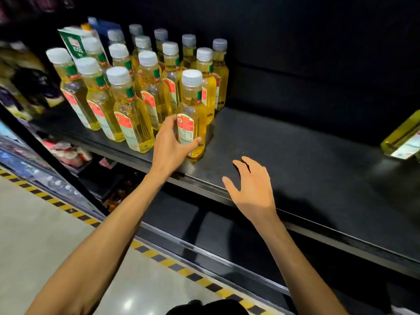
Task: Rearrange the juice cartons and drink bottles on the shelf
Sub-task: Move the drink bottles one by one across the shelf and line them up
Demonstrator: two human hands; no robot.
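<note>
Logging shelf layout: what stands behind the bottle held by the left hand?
More yellow bottles with white caps, in rows running back on the shelf. The held bottle and left hand cover the nearest ones' lower parts.

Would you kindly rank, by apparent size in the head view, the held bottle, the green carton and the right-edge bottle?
1. held bottle.
2-3. green carton and right-edge bottle: both partly hidden, so unranked.

Glossy grey floor, yellow-black hazard stripe

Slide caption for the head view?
Left hand grips a front-row yellow drink bottle on the black shelf; right hand hovers open.
</note>
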